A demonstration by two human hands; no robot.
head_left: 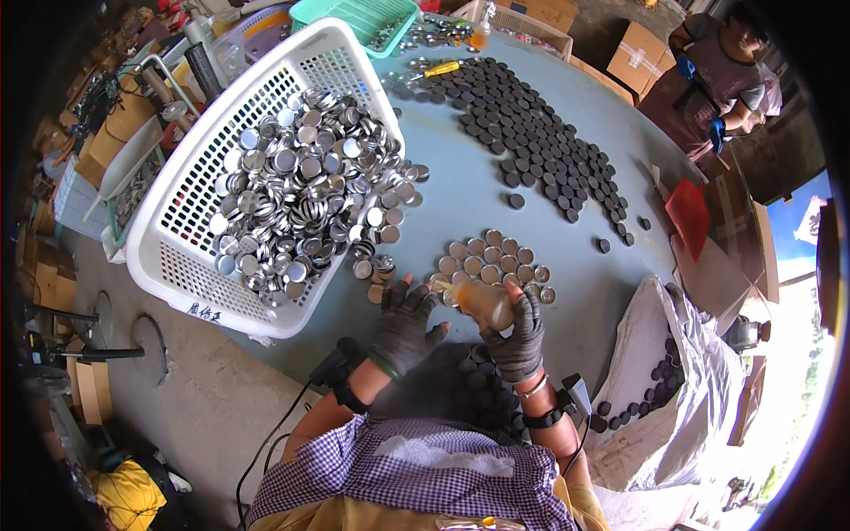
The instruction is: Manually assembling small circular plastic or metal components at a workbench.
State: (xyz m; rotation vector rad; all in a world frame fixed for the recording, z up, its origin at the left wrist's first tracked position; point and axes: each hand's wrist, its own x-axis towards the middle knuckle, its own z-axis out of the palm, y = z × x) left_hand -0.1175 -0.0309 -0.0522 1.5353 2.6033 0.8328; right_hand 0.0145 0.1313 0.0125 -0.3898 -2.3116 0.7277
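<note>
My right hand (515, 341), in a grey fingerless glove, is closed around a translucent squeeze bottle (489, 305) of amber liquid. The bottle lies tilted, its narrow tip pointing left over a cluster of shallow round metal caps (492, 255) set hollow side up on the table. Left of it, my left hand (404, 333), gloved the same way, has its fingers apart and holds nothing I can see. Its fingertips are close to a few loose caps. Many silver caps (297, 190) spill from a tipped white plastic basket (142, 234) onto the blue-grey table (425, 168).
Black round discs (531, 133) spread across the far table beside a yellow-handled screwdriver (441, 69). A green basket (305, 11) stands behind. More black discs (469, 389) lie by my lap, and others on a pale sack (651, 398). A person (726, 80) stands far right.
</note>
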